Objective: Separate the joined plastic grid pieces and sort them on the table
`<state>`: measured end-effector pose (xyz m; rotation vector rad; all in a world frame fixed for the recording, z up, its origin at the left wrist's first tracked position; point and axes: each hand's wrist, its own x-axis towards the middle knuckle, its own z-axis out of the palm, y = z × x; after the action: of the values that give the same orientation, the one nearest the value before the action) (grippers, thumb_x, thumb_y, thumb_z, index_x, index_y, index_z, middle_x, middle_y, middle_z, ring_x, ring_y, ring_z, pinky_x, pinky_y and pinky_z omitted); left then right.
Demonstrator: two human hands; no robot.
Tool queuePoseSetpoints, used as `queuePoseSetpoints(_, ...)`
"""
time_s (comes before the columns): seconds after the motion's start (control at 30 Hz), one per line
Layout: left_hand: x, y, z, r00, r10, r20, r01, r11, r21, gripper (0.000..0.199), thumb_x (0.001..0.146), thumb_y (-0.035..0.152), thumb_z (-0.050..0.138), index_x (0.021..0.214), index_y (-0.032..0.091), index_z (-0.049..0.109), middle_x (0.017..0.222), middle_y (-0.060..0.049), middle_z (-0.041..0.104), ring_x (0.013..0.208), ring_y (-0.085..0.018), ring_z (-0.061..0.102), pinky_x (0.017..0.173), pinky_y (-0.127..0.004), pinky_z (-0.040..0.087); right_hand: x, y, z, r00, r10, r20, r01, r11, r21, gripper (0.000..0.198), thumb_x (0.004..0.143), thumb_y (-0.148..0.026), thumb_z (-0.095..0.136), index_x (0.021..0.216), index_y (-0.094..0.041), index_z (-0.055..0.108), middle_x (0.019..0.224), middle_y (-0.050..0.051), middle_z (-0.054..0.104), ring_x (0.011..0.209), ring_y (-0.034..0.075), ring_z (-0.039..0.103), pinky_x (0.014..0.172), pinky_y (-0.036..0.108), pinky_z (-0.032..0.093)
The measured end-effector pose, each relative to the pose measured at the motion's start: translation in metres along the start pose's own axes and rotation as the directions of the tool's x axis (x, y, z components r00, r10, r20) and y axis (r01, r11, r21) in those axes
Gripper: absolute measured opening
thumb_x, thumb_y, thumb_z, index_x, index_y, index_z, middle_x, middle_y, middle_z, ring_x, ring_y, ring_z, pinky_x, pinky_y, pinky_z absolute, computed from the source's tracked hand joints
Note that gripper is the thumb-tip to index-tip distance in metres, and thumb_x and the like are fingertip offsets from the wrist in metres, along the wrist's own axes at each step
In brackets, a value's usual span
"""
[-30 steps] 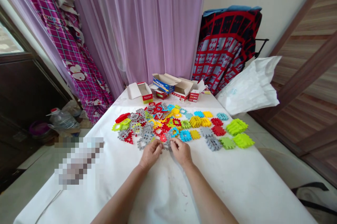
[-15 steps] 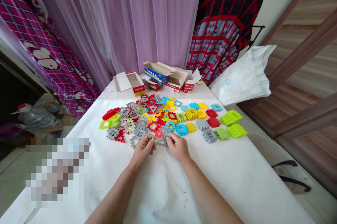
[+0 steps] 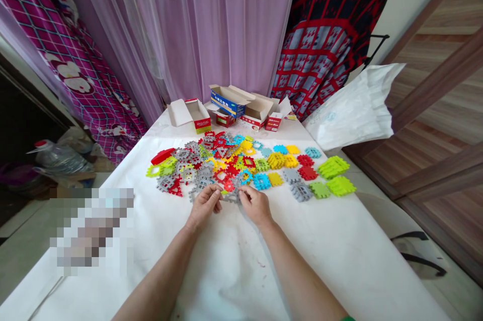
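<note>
Both hands are closed at the near edge of a pile of colourful notched plastic building pieces (image 3: 221,162). My left hand (image 3: 206,205) pinches thumb against fingers at the left end of a grey notched building piece (image 3: 231,197). At its other end, my right hand (image 3: 255,204) grips with thumb and forefinger. The fingers partly hide this piece. More grey pieces (image 3: 204,180) lie just beyond my left hand. A blue windowed piece (image 3: 261,181) and a yellow piece (image 3: 275,179) rest beyond my right hand.
Sorted stacks stand at the right, including lime green pieces (image 3: 341,186) and red ones (image 3: 307,172). Opened cardboard boxes (image 3: 228,102) line the far end of the white-covered table (image 3: 226,270). A white bag (image 3: 350,109) is at the right edge. A blurred patch covers the left side.
The view has shifted slightly. My hands keep nearly the same place and grip, with the grey building piece still between them.
</note>
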<state>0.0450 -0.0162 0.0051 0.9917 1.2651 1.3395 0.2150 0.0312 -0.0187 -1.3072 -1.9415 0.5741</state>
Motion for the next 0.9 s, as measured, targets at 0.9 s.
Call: queuePoseSetpoints(0.9, -0.002, -0.014, 0.007, 0.986, 0.124, -0.109, -0.112, 0.988, 0.107, 0.029, 0.071, 0.046, 0.066, 0.079, 0.019, 0.059, 0.055, 0.008, 0.051, 0.039, -0.004, 0.043, 0.040, -0.017, 0.033, 0.001, 0.003, -0.001, 0.998, 0.038, -0.043, -0.035, 0.996, 0.083, 0.032, 0.078, -0.025, 0.048, 0.099, -0.021, 0.072, 0.063, 0.000, 0.068, 0.057, 0.015, 0.059, 0.061, 0.022, 0.043)
